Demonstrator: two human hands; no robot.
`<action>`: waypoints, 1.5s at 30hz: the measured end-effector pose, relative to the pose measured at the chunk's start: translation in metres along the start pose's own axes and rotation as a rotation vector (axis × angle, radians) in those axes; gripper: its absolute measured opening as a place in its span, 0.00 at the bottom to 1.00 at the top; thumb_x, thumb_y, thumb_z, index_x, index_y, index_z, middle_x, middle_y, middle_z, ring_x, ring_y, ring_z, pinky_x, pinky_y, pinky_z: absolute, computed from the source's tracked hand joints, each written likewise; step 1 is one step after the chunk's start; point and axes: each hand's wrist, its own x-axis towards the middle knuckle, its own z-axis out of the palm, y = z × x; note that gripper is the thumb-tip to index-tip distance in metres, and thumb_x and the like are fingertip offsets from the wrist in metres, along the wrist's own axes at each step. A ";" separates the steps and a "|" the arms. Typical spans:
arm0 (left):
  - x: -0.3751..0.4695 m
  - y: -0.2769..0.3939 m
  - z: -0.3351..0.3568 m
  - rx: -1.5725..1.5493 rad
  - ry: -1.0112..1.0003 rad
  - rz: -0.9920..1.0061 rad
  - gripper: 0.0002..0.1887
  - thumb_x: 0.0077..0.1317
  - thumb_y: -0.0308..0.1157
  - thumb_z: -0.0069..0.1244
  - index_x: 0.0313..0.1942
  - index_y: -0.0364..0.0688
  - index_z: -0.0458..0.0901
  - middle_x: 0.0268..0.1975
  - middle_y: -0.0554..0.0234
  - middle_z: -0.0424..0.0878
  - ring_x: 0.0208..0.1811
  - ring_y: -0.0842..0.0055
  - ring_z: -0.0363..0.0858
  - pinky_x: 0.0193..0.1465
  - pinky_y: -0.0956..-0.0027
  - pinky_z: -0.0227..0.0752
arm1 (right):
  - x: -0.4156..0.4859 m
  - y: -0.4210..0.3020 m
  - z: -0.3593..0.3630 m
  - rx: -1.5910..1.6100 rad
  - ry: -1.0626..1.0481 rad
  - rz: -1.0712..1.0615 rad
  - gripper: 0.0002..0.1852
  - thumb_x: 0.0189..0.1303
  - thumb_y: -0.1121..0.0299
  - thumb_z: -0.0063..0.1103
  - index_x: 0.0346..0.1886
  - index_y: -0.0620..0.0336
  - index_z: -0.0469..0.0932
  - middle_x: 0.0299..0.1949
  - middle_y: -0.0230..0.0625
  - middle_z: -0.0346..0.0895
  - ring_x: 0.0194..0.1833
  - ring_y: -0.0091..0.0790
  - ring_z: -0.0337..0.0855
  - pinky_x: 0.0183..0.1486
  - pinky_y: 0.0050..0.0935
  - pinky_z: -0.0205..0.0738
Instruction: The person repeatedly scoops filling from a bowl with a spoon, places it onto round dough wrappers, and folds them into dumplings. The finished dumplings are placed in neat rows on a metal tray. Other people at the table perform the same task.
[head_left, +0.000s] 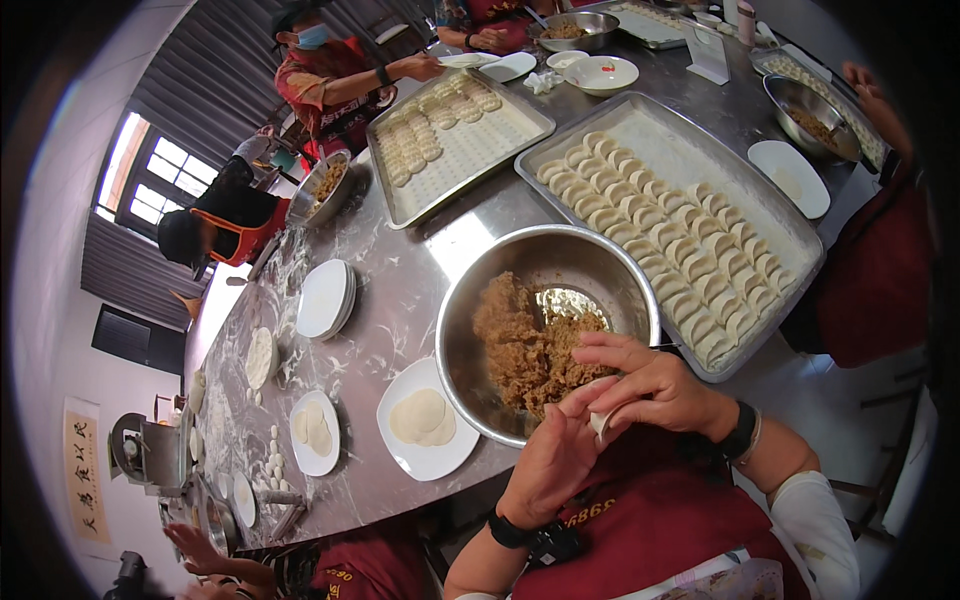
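Note:
My left hand (551, 454) is held palm up just off the near rim of a large steel bowl (649, 300), with a small dough dumpling (600, 421) at its fingers. My right hand (652, 386) reaches in from the right and pinches the same dumpling between thumb and fingers; its other fingertips extend over the bowl. Brown minced filling (525, 345) is heaped in the bowl. Left of the bowl, a white plate (405, 457) carries overlapping round dough wrappers (422, 417). Behind the bowl to the right, rows of folded dumplings (675, 240) lie on a metal tray (806, 232).
Another dumpling tray (469, 184) stands farther back. Stacked white plates (324, 298), a second plate of wrappers (313, 450) and small dough pieces (275, 457) lie on the floury metal table (375, 300). Several co-workers surround it, one in a mask (330, 82); a co-worker's hand (196, 549) shows lower left.

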 end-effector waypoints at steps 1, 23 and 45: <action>0.000 0.000 0.002 -0.008 -0.013 0.020 0.40 0.69 0.64 0.35 0.66 0.36 0.63 0.65 0.56 0.68 0.67 0.69 0.65 0.73 0.61 0.53 | -0.002 0.000 0.001 -0.013 0.047 0.025 0.07 0.50 0.76 0.68 0.34 0.57 0.87 0.62 0.43 0.74 0.70 0.50 0.62 0.69 0.44 0.58; 0.007 -0.013 0.011 -0.303 -0.027 0.160 0.41 0.69 0.61 0.38 0.67 0.32 0.59 0.67 0.51 0.65 0.69 0.64 0.64 0.75 0.57 0.51 | -0.017 -0.002 0.029 0.267 0.449 0.117 0.09 0.62 0.72 0.60 0.45 0.61 0.84 0.57 0.44 0.77 0.64 0.46 0.72 0.65 0.40 0.66; 0.008 -0.004 0.019 -0.030 -0.049 0.093 0.45 0.67 0.67 0.34 0.71 0.38 0.53 0.67 0.53 0.65 0.68 0.69 0.64 0.69 0.63 0.59 | -0.018 -0.024 0.008 -0.383 0.156 0.004 0.22 0.47 0.75 0.69 0.50 0.58 0.81 0.64 0.45 0.70 0.65 0.49 0.69 0.65 0.42 0.63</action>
